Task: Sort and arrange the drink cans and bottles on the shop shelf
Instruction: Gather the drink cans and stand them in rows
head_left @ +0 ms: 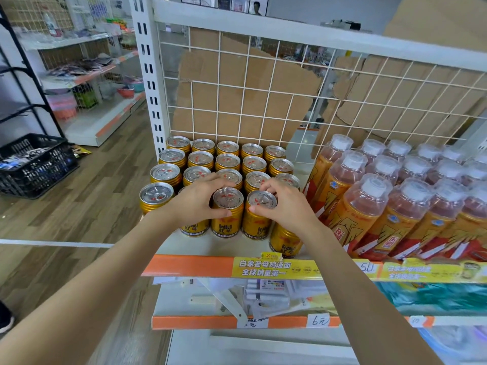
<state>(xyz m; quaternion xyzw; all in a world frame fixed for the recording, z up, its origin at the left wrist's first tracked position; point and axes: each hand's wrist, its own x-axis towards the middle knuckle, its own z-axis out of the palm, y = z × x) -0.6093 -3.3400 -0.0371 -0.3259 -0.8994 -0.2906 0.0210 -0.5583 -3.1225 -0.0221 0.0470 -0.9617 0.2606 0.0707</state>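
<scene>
Several gold Red Bull cans stand in rows on the left part of the white shelf (pixel 195 246). My left hand (pixel 197 200) grips the top rim of one front-row gold can (pixel 227 216), thumb in front and fingers behind. My right hand (pixel 282 204) grips the rim of the neighbouring gold can (pixel 257 219) the same way. One more gold can (pixel 286 242) stands alone nearer the shelf edge, below my right wrist. Several orange drink bottles (pixel 369 204) with white caps fill the shelf's right part.
A white wire grid (pixel 263 101) backed with cardboard closes the shelf's rear. An orange price strip (pixel 189 264) runs along the front edge, with a lower shelf beneath. A black plastic crate (pixel 34 164) sits on the wooden floor at left, near other shelving.
</scene>
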